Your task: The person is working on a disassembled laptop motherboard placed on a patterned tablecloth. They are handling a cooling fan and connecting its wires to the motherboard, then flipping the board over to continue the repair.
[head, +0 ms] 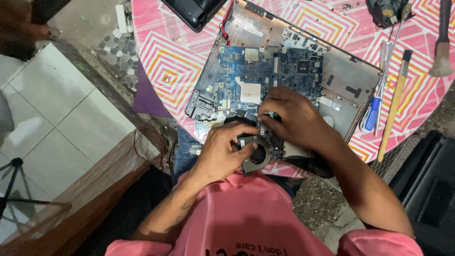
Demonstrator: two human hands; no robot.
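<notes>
Fingers [246,130] of both my hands pinch the cooling fan [257,154] at the blue motherboard [265,76]'s near edge, steadying it over the table [166,61].

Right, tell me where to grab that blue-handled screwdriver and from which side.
Grip the blue-handled screwdriver by its blue handle, coming from above with the right hand, probably easiest. It lies flat on the patterned tablecloth at the laptop base's right edge, handle toward the person, thin shaft pointing away, a wooden-handled brush close on its right.
</notes>
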